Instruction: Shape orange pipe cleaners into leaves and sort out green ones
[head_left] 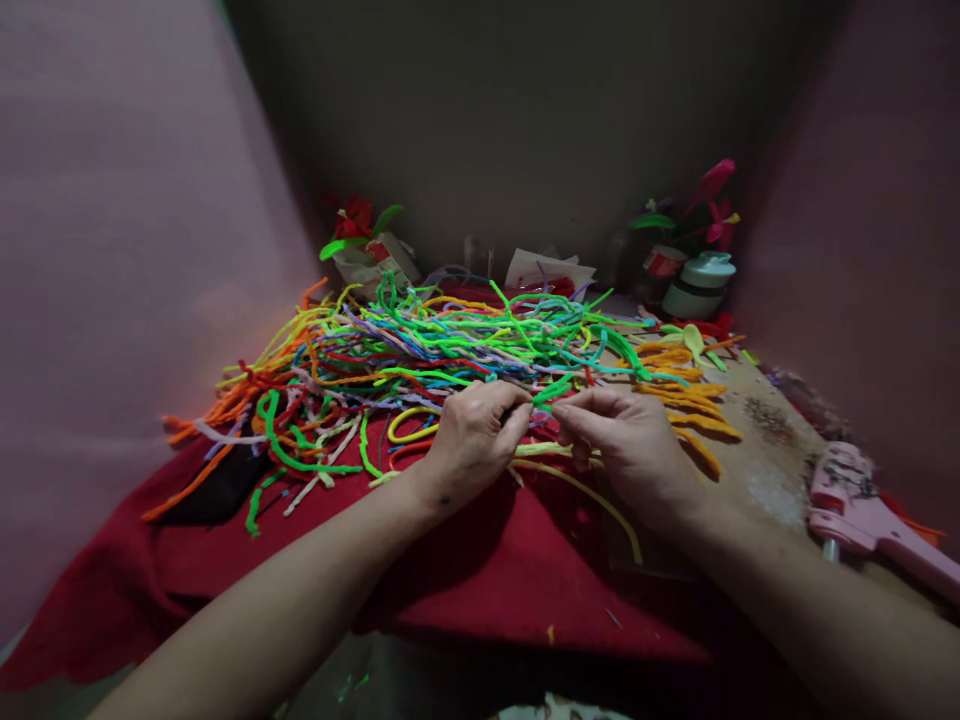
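Both my hands meet over the front of a large heap of coloured pipe cleaners (465, 340). Between them is a green pipe cleaner (553, 390), bent into a small loop. My left hand (480, 425) pinches its left end between thumb and forefinger. My right hand (619, 435) has its fingertips closed on the other end, just to the right. Under and beside the hands lie yellow pipe cleaners (592, 485) on the red cloth (480, 570). Orange looped pipe cleaners (701, 395) lie just beyond my right hand.
A pink glue gun (862, 510) rests at the right edge. At the back stand a pale lidded jar (699, 285), pink flowers (720, 205) and red flowers (356, 218). White paper (547, 270) leans near the back wall. Pink walls close in both sides.
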